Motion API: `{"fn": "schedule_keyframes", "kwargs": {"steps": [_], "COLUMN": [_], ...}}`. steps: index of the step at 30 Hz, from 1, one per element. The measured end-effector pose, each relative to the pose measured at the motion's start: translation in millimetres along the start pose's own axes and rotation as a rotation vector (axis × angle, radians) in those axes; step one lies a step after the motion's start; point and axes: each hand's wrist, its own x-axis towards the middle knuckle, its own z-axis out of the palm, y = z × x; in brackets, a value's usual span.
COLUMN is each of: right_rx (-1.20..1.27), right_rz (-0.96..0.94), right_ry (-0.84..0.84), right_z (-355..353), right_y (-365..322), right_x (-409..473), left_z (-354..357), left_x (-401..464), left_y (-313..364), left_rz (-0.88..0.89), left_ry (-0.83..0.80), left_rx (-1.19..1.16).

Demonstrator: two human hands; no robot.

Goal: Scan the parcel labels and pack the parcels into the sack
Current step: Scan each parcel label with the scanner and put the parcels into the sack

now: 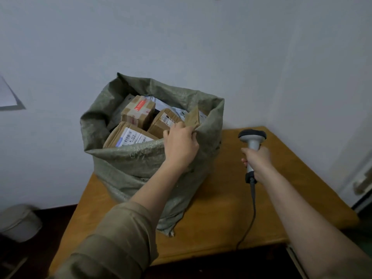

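Note:
A grey-green woven sack [128, 166] stands open on the wooden table [221, 218], filled with several cardboard parcels. One parcel with a red label [138, 112] lies on top; another with a white barcode label [130, 136] leans at the front. My left hand [180, 144] reaches over the sack's front rim, its fingers on a small brown parcel [192, 117] at the sack's right side. To the right, above the table, my right hand [258, 163] grips the handle of a grey barcode scanner [252, 138], whose cable trails down to the table's front edge.
The sack stands against a white wall. A pale bin [19, 222] sits on the dark floor at lower left. A white door with a handle [362, 182] is at the right edge. Bare tabletop lies right of the sack.

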Motion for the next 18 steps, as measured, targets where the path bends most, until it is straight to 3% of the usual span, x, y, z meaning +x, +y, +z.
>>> {"fn": "schedule_keyframes", "kwargs": {"steps": [5, 11, 18], "right_rx": [0.015, 0.037, 0.033], "right_rz": [0.013, 0.016, 0.039], "right_ry": [-0.032, 0.014, 0.106], "right_z": [-15.7, -37.4, -65.0], "right_y": [0.7, -3.7, 6.4], "right_x": [2.5, 11.2, 33.4], "left_z": [7.4, 10.8, 47.4], "left_x": [-2.0, 17.5, 23.0], "left_y": [14.2, 44.2, 70.8], "left_rz": [0.011, 0.291, 0.372], "left_ry": [-0.045, 0.028, -0.212], "left_rx": [0.030, -0.169, -0.411]}}
